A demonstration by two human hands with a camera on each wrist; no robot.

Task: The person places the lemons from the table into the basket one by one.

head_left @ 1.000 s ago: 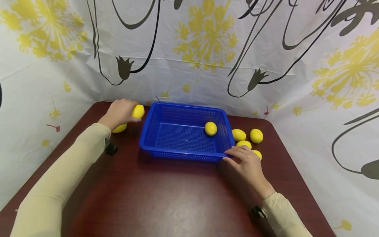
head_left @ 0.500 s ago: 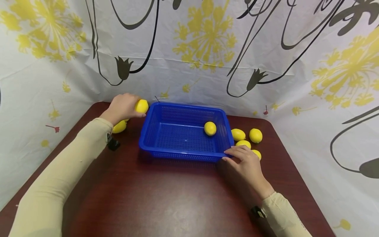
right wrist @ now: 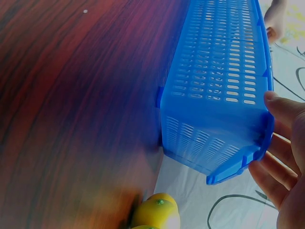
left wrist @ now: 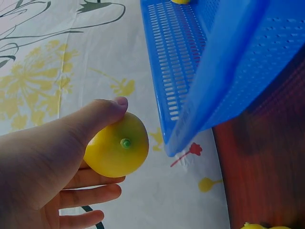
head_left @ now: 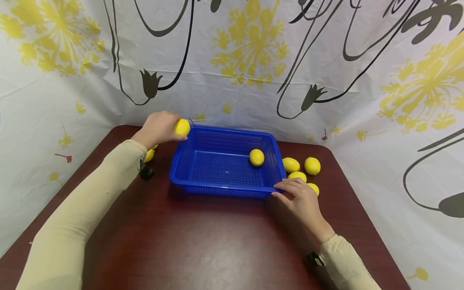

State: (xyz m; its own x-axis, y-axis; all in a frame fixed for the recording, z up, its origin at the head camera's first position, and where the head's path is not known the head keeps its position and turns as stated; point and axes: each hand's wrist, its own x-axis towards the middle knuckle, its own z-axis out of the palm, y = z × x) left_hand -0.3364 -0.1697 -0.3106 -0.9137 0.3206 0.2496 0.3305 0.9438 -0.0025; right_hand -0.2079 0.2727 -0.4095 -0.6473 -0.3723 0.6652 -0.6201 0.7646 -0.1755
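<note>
My left hand [head_left: 162,128] grips a yellow lemon [head_left: 182,127] between thumb and fingers, raised at the back left corner of the blue plastic basket [head_left: 226,187]. In the left wrist view the held lemon [left wrist: 121,145] shows its green stem end, apart from the basket's rim [left wrist: 214,81]. One lemon [head_left: 256,157] lies inside the basket toward its right side. With thumb and fingertips my right hand [head_left: 302,203] holds the front right corner of the rim, as the right wrist view shows at the basket corner [right wrist: 214,114].
Several lemons [head_left: 291,164] lie on the dark red-brown table [head_left: 217,237] right of the basket. More lemons [head_left: 149,155] sit at the left, partly hidden by the left arm. A patterned white sheet [head_left: 203,52] hangs behind the table and along both sides.
My left hand has lifted the lemon and carried it right, from beside the basket to its back left corner. The right hand has stayed on the rim.
</note>
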